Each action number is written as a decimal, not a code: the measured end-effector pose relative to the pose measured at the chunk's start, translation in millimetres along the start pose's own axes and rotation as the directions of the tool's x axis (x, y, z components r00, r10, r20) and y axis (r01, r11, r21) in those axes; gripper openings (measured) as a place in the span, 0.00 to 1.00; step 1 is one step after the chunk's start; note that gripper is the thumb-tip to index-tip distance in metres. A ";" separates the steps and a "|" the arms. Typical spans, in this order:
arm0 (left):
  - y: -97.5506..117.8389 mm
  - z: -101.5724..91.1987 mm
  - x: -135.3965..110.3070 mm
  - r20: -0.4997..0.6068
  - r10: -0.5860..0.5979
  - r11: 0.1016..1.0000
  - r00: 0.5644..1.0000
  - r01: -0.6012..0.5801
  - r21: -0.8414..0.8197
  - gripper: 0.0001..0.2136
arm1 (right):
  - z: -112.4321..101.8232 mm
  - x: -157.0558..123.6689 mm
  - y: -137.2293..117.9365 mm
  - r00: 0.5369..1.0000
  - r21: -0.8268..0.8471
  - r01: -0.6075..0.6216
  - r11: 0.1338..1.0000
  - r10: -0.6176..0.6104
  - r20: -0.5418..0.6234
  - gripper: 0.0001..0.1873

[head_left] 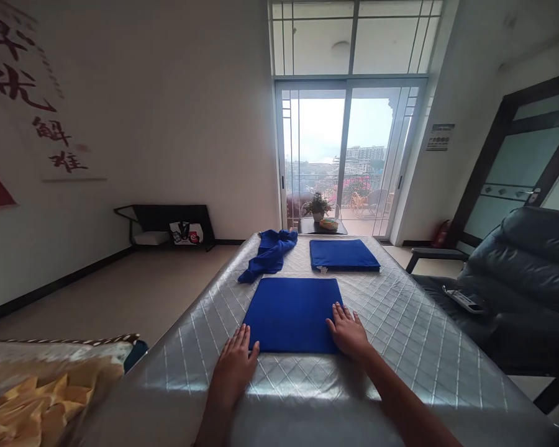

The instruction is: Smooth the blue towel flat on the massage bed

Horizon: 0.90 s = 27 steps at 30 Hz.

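Clearly, neither grip is closed around anything. The left hand is open, its fingers pointing forward at the near left corner of the flat blue cloth. The right hand is also open, with its fingertips resting on the right edge of the same cloth. I think the hands are placed at opposite sides so that the fabric stays straight and does not slide. This cloth lies in the middle of the table, directly before the person; how many layers it has, I cannot tell.

Just beyond it, to the right, rests a neat stack of blue cloths, with edges almost aligned, probably to keep them together. To the left, a crumpled blue cloth lies loosely, apart from the stack, perhaps because it is not yet folded. Behind the table stands a potted plant, near the sliding door.
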<state>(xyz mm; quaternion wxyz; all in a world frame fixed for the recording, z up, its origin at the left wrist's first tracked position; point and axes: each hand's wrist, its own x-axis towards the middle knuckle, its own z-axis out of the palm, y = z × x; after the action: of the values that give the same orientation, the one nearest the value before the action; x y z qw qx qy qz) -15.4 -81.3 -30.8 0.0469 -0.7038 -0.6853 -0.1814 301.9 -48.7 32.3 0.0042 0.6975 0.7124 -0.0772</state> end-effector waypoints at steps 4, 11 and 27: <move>-0.5 0.8 -0.2 -0.006 -0.003 1.000 1.000 0.003 0.017 0.29 | 9.0 -0.3 -0.9 0.999 0.035 -0.020 0.999 0.021 -0.035 0.35; 0.3 -4.6 3.8 -0.049 0.011 0.996 0.999 -0.006 0.087 0.29 | 10.2 -3.2 -0.2 0.998 0.104 -0.029 0.994 0.035 -0.049 0.35; 193.3 19.8 70.9 0.194 0.574 0.814 0.796 -0.527 -0.246 0.32 | 15.7 -3.0 8.6 0.999 0.074 0.020 0.997 -0.016 -0.048 0.33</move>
<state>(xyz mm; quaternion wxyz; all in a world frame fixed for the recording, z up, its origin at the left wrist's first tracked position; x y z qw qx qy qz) 177.7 -18.8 8.8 -0.0556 -0.8917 -0.4309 -0.1272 309.0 -53.4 16.2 -0.0395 0.6922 0.7153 -0.0872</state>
